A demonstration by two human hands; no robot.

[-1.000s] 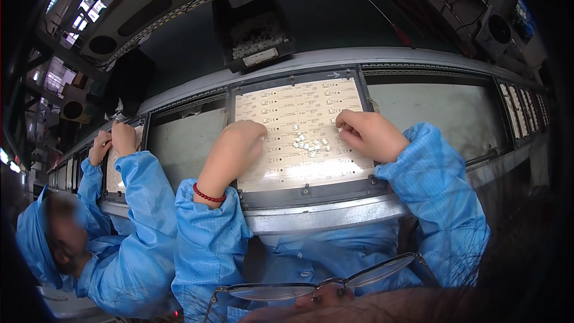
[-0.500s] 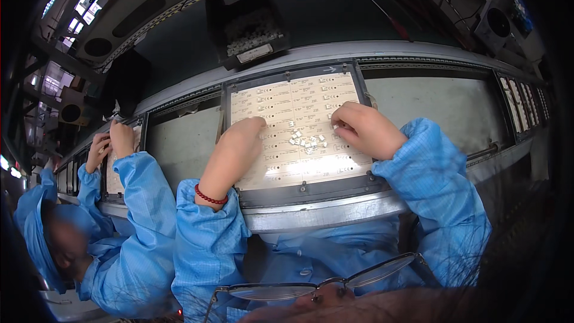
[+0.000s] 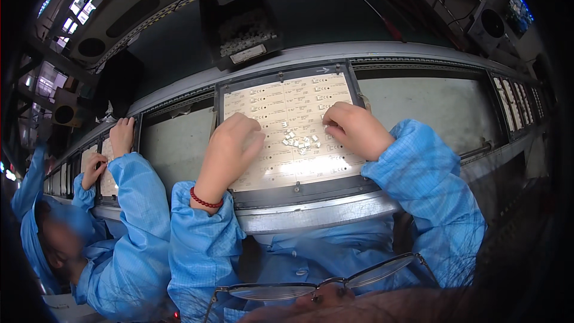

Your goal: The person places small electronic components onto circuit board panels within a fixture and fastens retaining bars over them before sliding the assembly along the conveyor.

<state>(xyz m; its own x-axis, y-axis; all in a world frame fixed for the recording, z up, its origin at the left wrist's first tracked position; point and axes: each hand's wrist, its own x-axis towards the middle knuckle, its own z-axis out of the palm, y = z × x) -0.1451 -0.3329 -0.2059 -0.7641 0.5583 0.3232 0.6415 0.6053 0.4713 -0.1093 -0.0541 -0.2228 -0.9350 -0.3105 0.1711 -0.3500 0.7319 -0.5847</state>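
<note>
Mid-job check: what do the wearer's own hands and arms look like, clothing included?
Both the left hand and the right hand are ungloved. The left sleeve and right sleeve are loose, bright blue, faintly gridded fabric, gathered at the cuffs. A dark red beaded bracelet circles the left wrist; none shows on the right.

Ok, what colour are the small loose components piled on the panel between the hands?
White; the small loose components show best in the head view.
</note>
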